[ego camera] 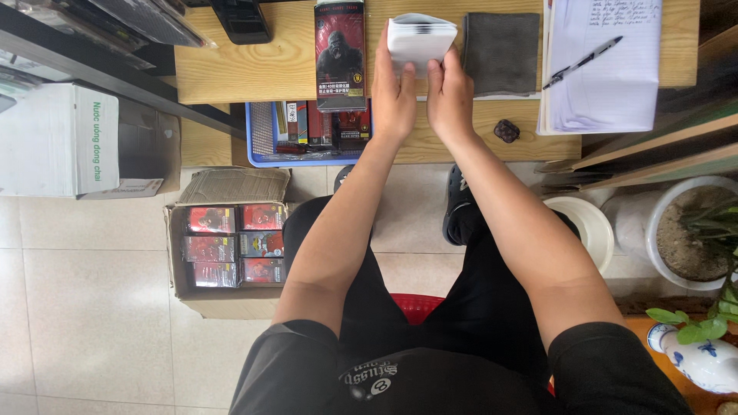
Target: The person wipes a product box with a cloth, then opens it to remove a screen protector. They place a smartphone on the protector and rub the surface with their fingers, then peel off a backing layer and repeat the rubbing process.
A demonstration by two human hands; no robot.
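Gripping a white card stack (420, 38) together, both hands (421, 96) hold it, long axis crosswise; edges face the camera.

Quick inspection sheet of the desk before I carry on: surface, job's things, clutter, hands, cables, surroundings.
Surface: wooden desk, partly covered.
Job's things: white stack of thin sheets or sleeves, held above the desk edge.
Clutter: dark box with an ape picture left of the hands; grey cloth to their right; pen on paper pad; small dark stone; blue tray of packs.
Grippers: left hand and right hand both grip the stack from below.
Cables: nothing seen.
Surroundings: carton of red packs on the tiled floor; white box; plant pot; blue-and-white vase.
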